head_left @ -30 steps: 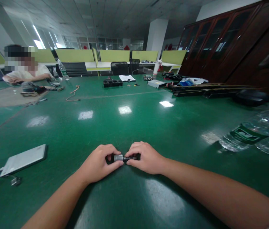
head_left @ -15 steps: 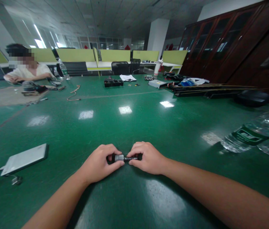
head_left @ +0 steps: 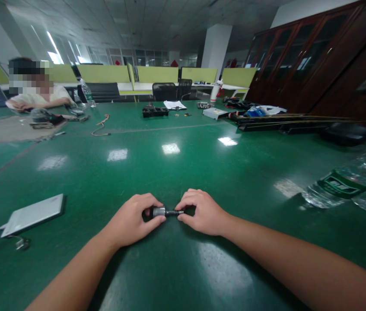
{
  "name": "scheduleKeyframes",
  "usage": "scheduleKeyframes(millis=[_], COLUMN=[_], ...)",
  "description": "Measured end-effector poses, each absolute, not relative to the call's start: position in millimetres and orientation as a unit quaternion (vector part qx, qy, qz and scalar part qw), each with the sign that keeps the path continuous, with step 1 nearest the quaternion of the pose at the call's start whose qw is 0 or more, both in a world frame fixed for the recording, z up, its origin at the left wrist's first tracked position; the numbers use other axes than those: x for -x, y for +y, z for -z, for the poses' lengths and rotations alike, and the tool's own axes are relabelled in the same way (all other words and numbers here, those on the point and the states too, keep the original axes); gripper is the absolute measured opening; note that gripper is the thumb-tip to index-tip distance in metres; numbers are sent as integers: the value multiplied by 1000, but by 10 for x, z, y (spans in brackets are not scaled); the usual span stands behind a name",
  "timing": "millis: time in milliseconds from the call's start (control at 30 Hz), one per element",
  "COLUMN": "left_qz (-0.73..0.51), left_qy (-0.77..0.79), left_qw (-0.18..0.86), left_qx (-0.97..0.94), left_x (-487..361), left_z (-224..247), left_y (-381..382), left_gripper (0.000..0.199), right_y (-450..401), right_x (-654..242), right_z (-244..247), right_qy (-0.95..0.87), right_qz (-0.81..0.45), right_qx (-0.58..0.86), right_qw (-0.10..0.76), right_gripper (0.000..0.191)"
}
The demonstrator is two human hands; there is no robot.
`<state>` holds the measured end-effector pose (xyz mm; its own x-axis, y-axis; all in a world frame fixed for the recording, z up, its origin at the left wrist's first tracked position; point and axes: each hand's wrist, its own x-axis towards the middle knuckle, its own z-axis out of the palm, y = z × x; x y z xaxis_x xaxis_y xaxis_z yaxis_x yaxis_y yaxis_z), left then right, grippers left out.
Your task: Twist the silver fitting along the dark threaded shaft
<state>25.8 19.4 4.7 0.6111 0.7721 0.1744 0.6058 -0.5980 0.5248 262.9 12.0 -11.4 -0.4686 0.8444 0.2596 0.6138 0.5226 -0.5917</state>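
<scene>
Just above the green table (head_left: 157,172), a small silver-and-black cylindrical part with a thin dark shaft (head_left: 171,213) lies crosswise between my two hands. My left hand (head_left: 135,221) is closed round its thicker silver end, thumb below and fingers on top. At the thin right end, my right hand (head_left: 200,212) pinches the shaft tip between thumb and fingertips. The part's far left end is partly hidden in my left hand. I cannot make out its exact kind.
A white slab-like device (head_left: 35,215) with a cable lies at left. Clear plastic bottles (head_left: 335,185) are at right. Farther back are a black tray (head_left: 155,112), papers (head_left: 174,105), a grey box (head_left: 214,113) and dark rails (head_left: 267,125). A person (head_left: 40,97) sits at far left.
My left hand has shifted slightly left with the silver end. My right hand's fingertips have moved outward along the shaft, so more of the shaft shows between the hands.
</scene>
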Motion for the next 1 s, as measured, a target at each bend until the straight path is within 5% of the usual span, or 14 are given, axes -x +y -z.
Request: scheduleKeyframes(millis=[267, 1000], left_qz=[-216, -213], left_qy=[402, 409], left_qw=[229, 240], left_qx=[-860, -854], left_x=[-207, -241], left_z=[-53, -28], left_y=[234, 225], left_gripper=[19, 20], right_y=[262, 199], right_x=[-2755, -2667], right_z=[164, 172], right_qy=[-771, -803], right_qz=[-204, -246], right_qx=[526, 453], right_qw=[295, 300], right_gripper=[16, 18])
